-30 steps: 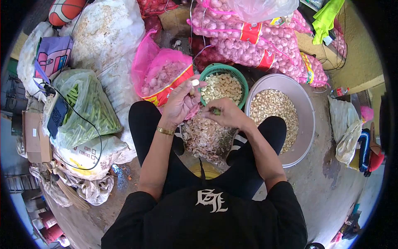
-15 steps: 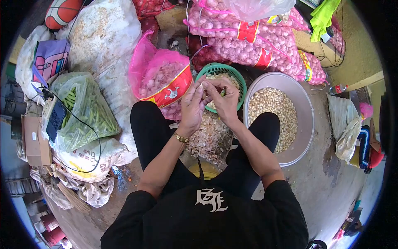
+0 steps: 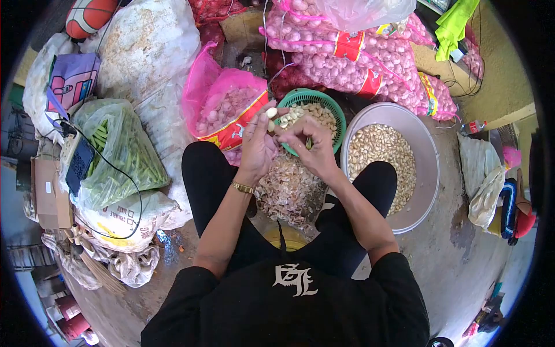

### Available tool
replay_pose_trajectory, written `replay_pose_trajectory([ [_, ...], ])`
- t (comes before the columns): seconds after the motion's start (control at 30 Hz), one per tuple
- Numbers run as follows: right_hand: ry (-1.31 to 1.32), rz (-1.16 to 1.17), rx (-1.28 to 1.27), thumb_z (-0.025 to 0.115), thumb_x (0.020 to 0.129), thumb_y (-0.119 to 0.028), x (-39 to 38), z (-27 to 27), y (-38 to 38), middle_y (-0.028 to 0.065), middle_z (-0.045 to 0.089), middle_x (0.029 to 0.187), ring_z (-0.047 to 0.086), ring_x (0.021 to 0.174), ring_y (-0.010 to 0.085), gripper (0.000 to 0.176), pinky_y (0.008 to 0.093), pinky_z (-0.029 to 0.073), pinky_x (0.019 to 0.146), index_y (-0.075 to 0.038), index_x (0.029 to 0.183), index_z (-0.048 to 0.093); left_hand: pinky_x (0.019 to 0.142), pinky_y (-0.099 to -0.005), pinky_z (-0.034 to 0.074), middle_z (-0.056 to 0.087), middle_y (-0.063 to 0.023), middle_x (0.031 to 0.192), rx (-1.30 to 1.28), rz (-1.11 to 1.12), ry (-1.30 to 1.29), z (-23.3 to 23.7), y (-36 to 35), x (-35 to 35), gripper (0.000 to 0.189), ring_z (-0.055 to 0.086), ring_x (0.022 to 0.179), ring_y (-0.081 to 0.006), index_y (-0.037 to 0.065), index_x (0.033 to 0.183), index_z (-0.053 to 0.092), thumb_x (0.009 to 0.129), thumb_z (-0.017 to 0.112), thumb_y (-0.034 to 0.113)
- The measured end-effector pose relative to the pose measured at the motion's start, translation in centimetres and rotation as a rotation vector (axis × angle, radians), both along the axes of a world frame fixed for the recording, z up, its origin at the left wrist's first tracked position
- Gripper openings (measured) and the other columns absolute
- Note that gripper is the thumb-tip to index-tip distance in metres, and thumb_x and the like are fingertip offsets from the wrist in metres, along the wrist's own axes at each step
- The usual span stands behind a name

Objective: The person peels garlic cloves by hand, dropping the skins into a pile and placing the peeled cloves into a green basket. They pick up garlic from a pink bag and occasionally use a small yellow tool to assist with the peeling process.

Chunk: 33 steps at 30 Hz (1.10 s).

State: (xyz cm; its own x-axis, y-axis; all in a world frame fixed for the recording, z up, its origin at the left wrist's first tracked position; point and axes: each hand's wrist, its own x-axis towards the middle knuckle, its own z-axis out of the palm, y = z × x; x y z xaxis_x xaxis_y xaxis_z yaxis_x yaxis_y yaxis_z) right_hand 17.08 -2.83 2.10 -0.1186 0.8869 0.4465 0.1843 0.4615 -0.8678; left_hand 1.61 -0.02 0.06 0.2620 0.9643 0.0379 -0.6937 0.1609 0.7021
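My left hand (image 3: pixel 258 141) is raised, its fingers closed on a pale peeled garlic clove (image 3: pixel 272 113) at the fingertips. A little to the right, my right hand (image 3: pixel 312 144) has its thumb and fingers curled together around a small dark greenish object (image 3: pixel 309 141), too hidden to name. Behind the hands stands a green plastic basket (image 3: pixel 340 115) with whitish peeled cloves and browner unpeeled ones. Beneath them, a heap of papery garlic skins (image 3: pixel 286 194) lies between my knees. The fingertips of both hands are close to each other.
A wide pale basin (image 3: pixel 426 168) of garlic cloves stands by my right knee. An open pink mesh sack (image 3: pixel 199 87) of garlic is at the left, more full sacks (image 3: pixel 352 69) are stacked behind. A plastic bag of green pods (image 3: pixel 124 156) sits farther left.
The hands, together at the fingertips before, have drawn apart slightly. My left hand has shifted left and now shows the white clove. My right hand has turned lower.
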Motion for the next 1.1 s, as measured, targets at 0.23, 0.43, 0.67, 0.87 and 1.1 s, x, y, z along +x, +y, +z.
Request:
replay_pose_trajectory([
  [0.23, 0.050, -0.035, -0.118, 0.072, 0.084, -0.005, 0.8, 0.4, -0.8, 0.0069, 0.062, 0.084, 0.056, 0.075, 0.0127, 0.007, 0.0263, 0.043, 0.065, -0.001, 0.089, 0.070, 0.064, -0.0254, 0.054, 0.065, -0.0154, 0.112, -0.045, -0.025, -0.004, -0.3, -0.3, 0.1, 0.031, 0.059, 0.071, -0.0089, 0.003, 0.114, 0.055, 0.105, 0.042, 0.030],
  [0.43, 0.056, -0.146, 0.039, 0.072, 0.085, -0.007, 0.5, 0.2, 0.4, 0.0075, 0.063, 0.092, 0.060, 0.087, 0.0154, 0.017, 0.0293, 0.047, 0.079, -0.001, 0.101, 0.070, 0.063, -0.0251, 0.054, 0.061, -0.0067, 0.090, 0.094, -0.022, 0.221, -0.1, -0.9, 0.8, 0.029, 0.056, 0.070, -0.0072, 0.005, 0.106, 0.055, 0.106, 0.042, 0.030],
  [0.67, 0.499, -0.026, -0.422, 0.073, 0.087, -0.012, -0.5, -0.5, 0.9, 0.0026, 0.060, 0.094, 0.056, 0.089, 0.0109, 0.012, 0.0265, 0.043, 0.082, -0.003, 0.087, 0.066, 0.054, -0.0218, 0.050, 0.056, -0.0020, 0.077, 0.202, -0.012, 0.463, -0.1, -0.9, 0.4, 0.027, 0.052, 0.059, -0.0053, 0.005, 0.101, 0.055, 0.105, 0.045, 0.030],
  [0.87, 0.274, -0.100, -0.278, 0.070, 0.089, -0.010, -0.4, -1.3, 1.6, 0.0047, 0.061, 0.088, 0.056, 0.086, 0.0113, 0.013, 0.0277, 0.044, 0.079, 0.001, 0.084, 0.064, 0.052, -0.0200, 0.045, 0.056, -0.0019, 0.077, 0.227, -0.039, 0.559, -0.5, -0.8, 0.1, 0.028, 0.051, 0.058, -0.0047, 0.005, 0.108, 0.056, 0.104, 0.046, 0.031],
  [1.1, 0.146, -0.204, -0.141, 0.065, 0.090, -0.007, -0.6, -1.4, 1.5, 0.0085, 0.063, 0.087, 0.059, 0.085, 0.0152, 0.011, 0.0303, 0.046, 0.079, 0.003, 0.086, 0.066, 0.056, -0.0196, 0.047, 0.057, -0.0026, 0.080, 0.164, -0.080, 0.511, -1.5, -1.0, 0.5, 0.031, 0.053, 0.062, -0.0051, 0.005, 0.119, 0.054, 0.104, 0.048, 0.031],
])
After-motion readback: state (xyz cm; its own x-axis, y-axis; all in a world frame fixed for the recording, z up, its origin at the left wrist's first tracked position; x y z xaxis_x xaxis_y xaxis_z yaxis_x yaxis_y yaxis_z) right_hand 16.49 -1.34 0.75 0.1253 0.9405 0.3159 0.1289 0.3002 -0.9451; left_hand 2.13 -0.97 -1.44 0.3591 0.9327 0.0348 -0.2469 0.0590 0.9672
